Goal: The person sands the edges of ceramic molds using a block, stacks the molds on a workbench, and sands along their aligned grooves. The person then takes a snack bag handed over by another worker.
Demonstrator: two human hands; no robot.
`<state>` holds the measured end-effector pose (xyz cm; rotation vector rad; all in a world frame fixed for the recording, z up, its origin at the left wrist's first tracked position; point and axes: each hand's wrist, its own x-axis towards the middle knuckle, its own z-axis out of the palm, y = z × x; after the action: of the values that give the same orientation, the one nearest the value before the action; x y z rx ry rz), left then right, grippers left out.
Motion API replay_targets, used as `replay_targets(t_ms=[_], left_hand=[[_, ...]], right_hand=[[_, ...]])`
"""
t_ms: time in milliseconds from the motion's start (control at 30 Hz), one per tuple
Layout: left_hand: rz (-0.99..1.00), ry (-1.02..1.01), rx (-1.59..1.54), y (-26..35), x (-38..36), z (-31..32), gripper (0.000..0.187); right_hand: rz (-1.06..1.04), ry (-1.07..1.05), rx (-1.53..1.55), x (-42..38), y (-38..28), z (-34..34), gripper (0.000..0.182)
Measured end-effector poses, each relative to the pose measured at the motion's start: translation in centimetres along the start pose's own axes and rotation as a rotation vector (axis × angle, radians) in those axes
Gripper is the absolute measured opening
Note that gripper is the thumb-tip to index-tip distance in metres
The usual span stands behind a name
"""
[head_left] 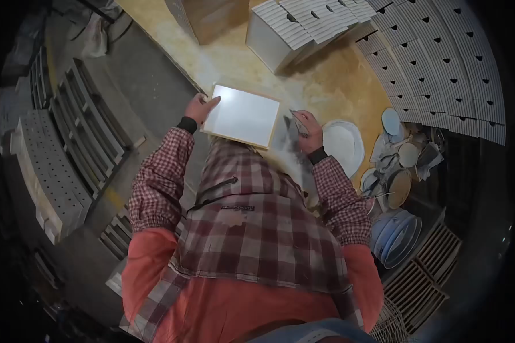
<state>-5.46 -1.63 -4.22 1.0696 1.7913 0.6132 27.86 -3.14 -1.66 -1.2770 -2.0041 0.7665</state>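
A white rectangular panel with a thin yellowish edge point(243, 116) lies tilted at the near edge of the table, in front of my body. My left hand point(198, 108) grips its left side, thumb on the top face. To the right of the panel, my right hand point(309, 131) is closed round a small thin tool point(296, 119) whose kind I cannot make out; it does not touch the panel. Just right of that hand is a round white dish point(343, 147).
Stacked ridged pieces with dark notches point(435, 63) fill the far right, and another stack point(303, 26) stands on the yellowish table point(234, 63). Cloths and round lids point(397, 154) lie at right, above blue buckets point(396, 237). Pallets point(88, 123) stand on the floor at left.
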Motion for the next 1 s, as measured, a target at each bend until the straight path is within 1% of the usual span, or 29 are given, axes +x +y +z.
replay_targets(t_ms=[67, 100, 133, 167, 200, 233, 267, 300, 333, 367, 400, 433, 467, 500, 533, 567, 600, 633, 667, 700, 733, 767, 800, 833, 867, 900, 933, 967, 1000], left_hand=[[0.043, -0.028, -0.109, -1.4, 0.5, -0.4, 0.049], [-0.002, 0.085, -0.033, -1.2, 0.3, 0.1, 0.051], [-0.013, 0.061, -0.155, -1.2, 0.1, 0.2, 0.052], [0.033, 0.038, -0.120, -1.2, -0.1, 0.0, 0.053], [-0.013, 0.089, -0.063, -1.5, 0.2, 0.3, 0.052], [0.024, 0.086, -0.133, -1.7, 0.2, 0.6, 0.050], [0.067, 0.015, -0.112, -2.4, 0.6, 0.1, 0.049], [-0.028, 0.094, -0.083, -0.7, -0.3, 0.4, 0.050], [0.031, 0.091, -0.102, -2.2, 0.6, 0.7, 0.050], [0.085, 0.033, -0.174, -3.0, 1.0, 0.4, 0.050], [-0.044, 0.095, -0.094, -1.2, -0.1, 0.4, 0.050], [0.017, 0.072, -0.134, -2.3, 0.6, 0.5, 0.051], [0.078, 0.049, -0.173, -3.2, 1.1, 0.5, 0.053], [-0.086, 0.079, -0.062, 0.1, -0.6, 0.1, 0.054], [-0.022, 0.118, -0.021, -1.1, 0.1, 0.3, 0.053], [0.047, 0.057, -0.099, -2.3, 0.6, 0.1, 0.053], [-0.059, 0.090, -0.068, -0.3, -0.3, 0.1, 0.053], [-0.016, 0.124, -0.030, -2.1, 0.6, 0.6, 0.055], [-0.006, 0.072, -0.163, -2.4, 0.8, 0.5, 0.055], [-0.075, 0.080, -0.115, -1.0, 0.1, 0.4, 0.055], [-0.017, 0.124, -0.135, -2.6, 0.7, 1.0, 0.056], [-0.036, 0.050, -0.105, -3.8, 1.9, 0.6, 0.056], [-0.057, 0.089, -0.100, -1.2, 0.3, 0.5, 0.054], [-0.016, 0.099, -0.042, -2.2, 0.9, 0.5, 0.053], [-0.008, 0.010, -0.233, -3.9, 1.8, 0.6, 0.050], [-0.048, 0.085, -0.111, -0.9, 0.0, 0.4, 0.047], [-0.014, 0.094, -0.160, -0.9, -0.1, 0.5, 0.045], [0.010, 0.077, -0.048, -4.2, 2.1, 0.6, 0.045], [-0.022, 0.073, -0.112, -2.6, 1.1, 0.7, 0.046]], right_hand=[[-0.035, -0.075, 0.027, 1.0, -0.6, 0.4, 0.054], [-0.041, -0.073, -0.015, 1.4, -0.7, 0.9, 0.054], [-0.065, -0.088, 0.021, 1.6, 0.0, 1.4, 0.054], [-0.077, -0.123, -0.069, 1.8, 0.3, 1.5, 0.051], [-0.081, -0.087, -0.163, 1.9, -0.2, 2.0, 0.048], [-0.146, -0.096, -0.211, 1.9, 0.6, 2.3, 0.045], [-0.210, -0.137, -0.388, 2.0, 0.8, 2.2, 0.045], [-0.273, -0.018, -0.419, 1.9, 0.7, 2.5, 0.043], [-0.188, -0.118, -0.409, 1.8, 0.4, 1.8, 0.044], [-0.199, -0.073, -0.349, 1.8, 0.7, 1.9, 0.044], [-0.208, -0.030, -0.290, 1.6, 1.1, 2.1, 0.045], [-0.213, -0.046, -0.202, 1.5, 1.6, 2.0, 0.045], [-0.249, -0.043, -0.219, 1.6, 2.3, 2.1, 0.047], [-0.221, -0.012, -0.233, 2.0, 1.3, 2.0, 0.046], [-0.233, -0.030, -0.269, 2.5, 0.9, 1.9, 0.045], [-0.270, -0.135, -0.429, 2.7, 0.4, 1.5, 0.042], [-0.342, -0.048, -0.438, 2.7, 0.7, 2.0, 0.042], [-0.302, -0.161, -0.542, 2.6, 1.0, 2.0, 0.053], [-0.295, -0.179, -0.585, 2.0, 1.2, 1.8, 0.049], [-0.321, -0.156, -0.596, 2.0, 1.3, 1.7, 0.047], [-0.345, -0.136, -0.607, 2.0, 1.4, 1.5, 0.046], [-0.320, -0.167, -0.570, 2.0, 1.6, 0.9, 0.043], [-0.350, -0.111, -0.464, 2.5, 1.6, 0.6, 0.043], [-0.315, -0.110, -0.368, 2.7, 1.4, 0.3, 0.042], [-0.280, -0.110, -0.271, 3.0, 1.3, 0.0, 0.042], [-0.245, -0.064, -0.178, 3.6, 1.1, -0.1, 0.040], [-0.273, -0.065, -0.125, 4.5, 0.3, -0.4, 0.035], [-0.294, -0.096, -0.128, 5.0, 0.7, -0.1, 0.034], [-0.318, -0.126, -0.130, 5.5, 1.0, 0.0, 0.032]])
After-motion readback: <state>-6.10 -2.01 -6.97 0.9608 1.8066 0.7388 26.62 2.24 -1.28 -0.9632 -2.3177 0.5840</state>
